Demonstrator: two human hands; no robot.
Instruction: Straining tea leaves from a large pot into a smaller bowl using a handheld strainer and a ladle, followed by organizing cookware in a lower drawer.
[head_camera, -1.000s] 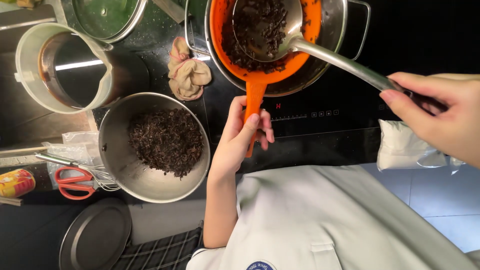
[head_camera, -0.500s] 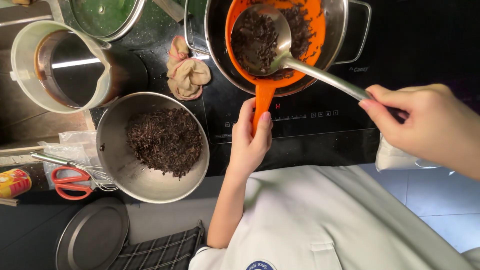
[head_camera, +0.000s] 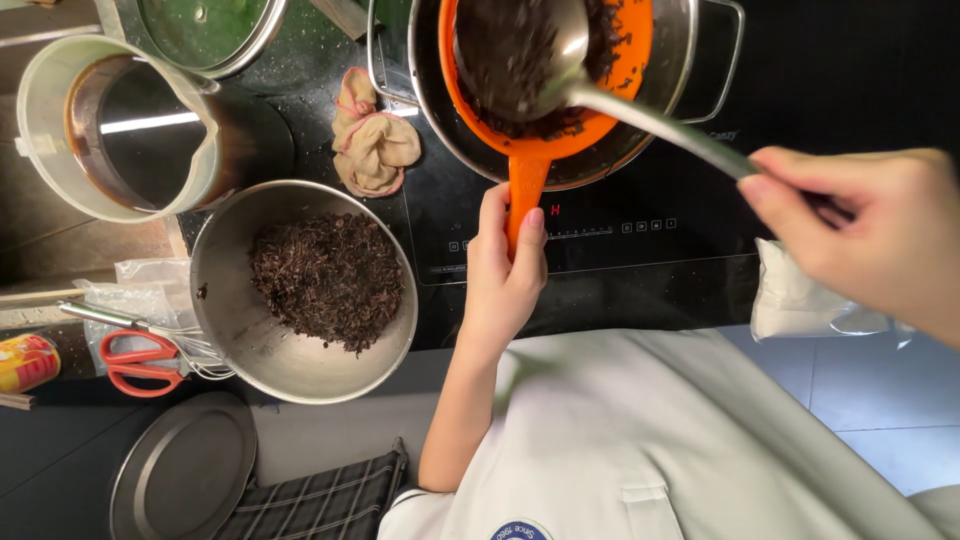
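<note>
My left hand (head_camera: 503, 275) grips the handle of an orange strainer (head_camera: 610, 105) that rests over a steel pot (head_camera: 690, 60) on a black induction cooktop (head_camera: 600, 240). Dark wet leaves fill the strainer. My right hand (head_camera: 865, 235) holds the long handle of a metal ladle (head_camera: 560, 50), whose bowl presses into the leaves in the strainer. To the left, a steel bowl (head_camera: 230, 300) holds a heap of the same dark leaves (head_camera: 325, 280).
A white jug (head_camera: 45, 130) with dark liquid stands at the far left, a glass pot lid (head_camera: 205, 30) behind it. A crumpled cloth (head_camera: 375, 140) lies between bowl and pot. Red-handled scissors (head_camera: 135, 362), a dark round lid (head_camera: 180, 470) and a plastic bag (head_camera: 800, 300) lie nearby.
The ladle's bowl has swung from the strainer's right side to its left and middle. My right hand has dropped lower. The view has shifted slightly.
</note>
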